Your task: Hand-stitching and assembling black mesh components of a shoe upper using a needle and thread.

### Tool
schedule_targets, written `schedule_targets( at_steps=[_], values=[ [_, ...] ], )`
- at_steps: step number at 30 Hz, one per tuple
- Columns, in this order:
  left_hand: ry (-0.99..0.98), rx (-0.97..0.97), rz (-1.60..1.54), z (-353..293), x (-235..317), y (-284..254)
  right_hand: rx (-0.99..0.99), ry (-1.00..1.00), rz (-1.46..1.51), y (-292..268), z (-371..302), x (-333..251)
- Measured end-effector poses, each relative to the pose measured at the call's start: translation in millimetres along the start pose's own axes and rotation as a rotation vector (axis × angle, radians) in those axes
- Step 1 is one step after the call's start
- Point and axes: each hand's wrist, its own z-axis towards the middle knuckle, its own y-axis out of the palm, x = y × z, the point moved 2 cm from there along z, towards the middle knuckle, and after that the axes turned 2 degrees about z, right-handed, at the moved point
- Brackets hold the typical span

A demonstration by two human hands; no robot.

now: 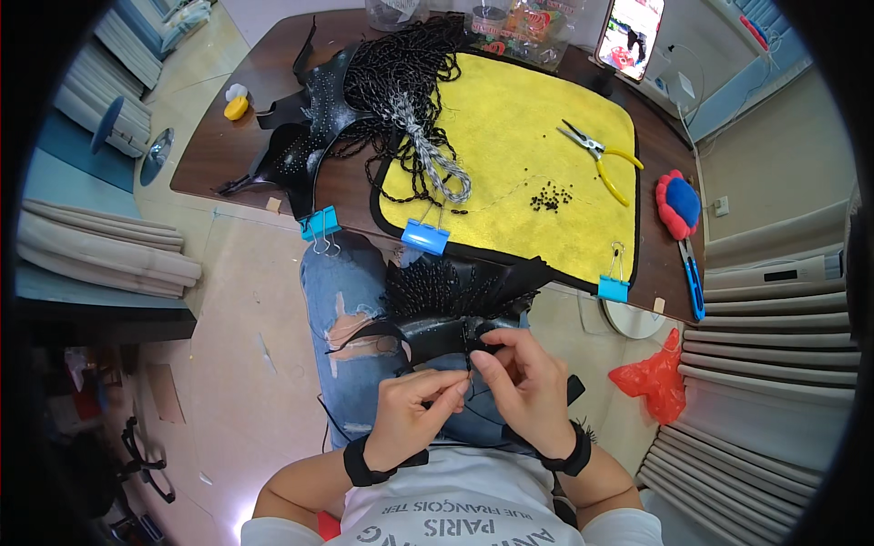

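Observation:
A black leather piece (428,337) with pleated, studded panels lies across my lap. From it a thin strand of small black beads (469,350) hangs down toward my hands. My left hand (414,409) pinches the strand's lower end between thumb and forefinger. Just to the right, my right hand (528,387) is closed with thumb and forefinger at the same strand, slightly higher. Whether a needle is in the fingers is too small to tell. Loose black beads (550,197) lie on the yellow mat (510,118) beyond my lap.
Yellow-handled pliers (603,155) rest on the mat. Clips, including a blue binder clip (425,237), grip the table edge. Black beaded strands (401,64) and a studded leather piece (314,114) cover the table's left. A pincushion (678,202), utility knife (694,282) and phone (630,35) sit right.

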Motion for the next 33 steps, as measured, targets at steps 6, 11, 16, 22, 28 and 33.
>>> schedule_targets(
  at_steps=[6, 11, 16, 22, 28, 33],
  values=[
    [0.214, 0.041, 0.265, 4.2, -1.1, -2.9, -0.055, -0.143, -0.222, 4.6, 23.2, -11.4],
    [0.404, 0.090, 0.421, 6.6, -4.7, -3.1, -0.052, -0.181, -0.309, 7.0, 27.3, -6.9],
    [0.462, 0.100, 0.498, 6.6, -2.9, -4.4, -0.042, -0.141, -0.312, 10.3, 26.9, -2.6],
    [0.518, 0.100, 0.541, 6.3, -3.9, -6.1, -0.048, -0.054, -0.260, 11.0, 26.8, -2.4],
    [-0.003, 0.015, -0.002, 6.4, -12.3, -4.4, -0.147, 0.233, 0.086, 7.4, 25.4, 7.6],
    [-0.235, -0.053, -0.256, 9.2, -17.4, -4.7, -0.196, 0.361, 0.264, 3.3, 26.7, 6.7]
  ],
)
